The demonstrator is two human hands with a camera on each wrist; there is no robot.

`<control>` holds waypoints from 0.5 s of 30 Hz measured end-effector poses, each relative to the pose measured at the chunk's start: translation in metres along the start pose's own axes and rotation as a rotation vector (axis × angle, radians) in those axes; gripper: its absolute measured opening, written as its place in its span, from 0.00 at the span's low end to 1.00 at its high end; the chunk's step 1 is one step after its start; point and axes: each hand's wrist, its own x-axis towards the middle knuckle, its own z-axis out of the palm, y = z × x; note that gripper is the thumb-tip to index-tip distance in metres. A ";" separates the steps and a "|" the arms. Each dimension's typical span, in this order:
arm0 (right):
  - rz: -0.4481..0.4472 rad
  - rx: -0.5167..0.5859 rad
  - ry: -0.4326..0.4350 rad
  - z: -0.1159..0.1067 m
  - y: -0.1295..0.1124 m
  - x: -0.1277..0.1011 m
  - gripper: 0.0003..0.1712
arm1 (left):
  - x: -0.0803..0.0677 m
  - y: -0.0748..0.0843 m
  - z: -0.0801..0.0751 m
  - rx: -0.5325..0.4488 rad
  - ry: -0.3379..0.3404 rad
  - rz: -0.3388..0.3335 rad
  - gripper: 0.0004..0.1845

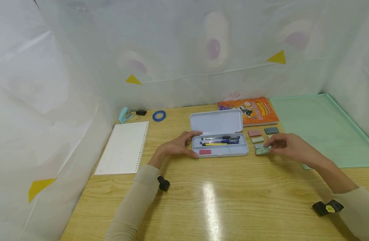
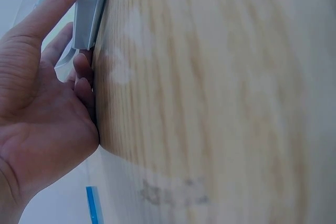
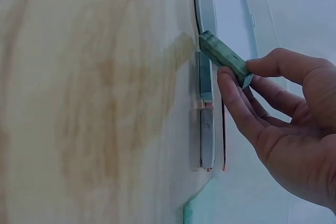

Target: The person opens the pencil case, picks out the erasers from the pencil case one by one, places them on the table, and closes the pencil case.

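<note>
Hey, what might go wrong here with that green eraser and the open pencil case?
The right hand pinches the green eraser only by its edge, so it may slip onto the other erasers. The left hand merely rests against the pencil case, which could slide on the glossy table.

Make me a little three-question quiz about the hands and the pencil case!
1. True or false: the pencil case lies open.
2. What does the right hand pinch? A) green eraser B) blue pen C) tape ring
3. Which hand steadies the case's left end?

Key:
1. True; the lid stands back, pens showing.
2. A.
3. The left hand.
</note>
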 end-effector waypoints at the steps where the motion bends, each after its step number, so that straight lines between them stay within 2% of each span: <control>1: -0.001 0.005 -0.002 0.000 0.000 -0.001 0.11 | 0.000 0.000 0.000 0.000 0.001 0.002 0.49; 10: -0.042 0.007 -0.003 0.002 0.004 -0.001 0.12 | -0.002 0.003 0.000 0.002 0.001 -0.007 0.49; 15: -0.018 0.035 -0.041 -0.002 0.005 -0.004 0.15 | -0.002 0.003 0.000 0.007 0.005 -0.003 0.50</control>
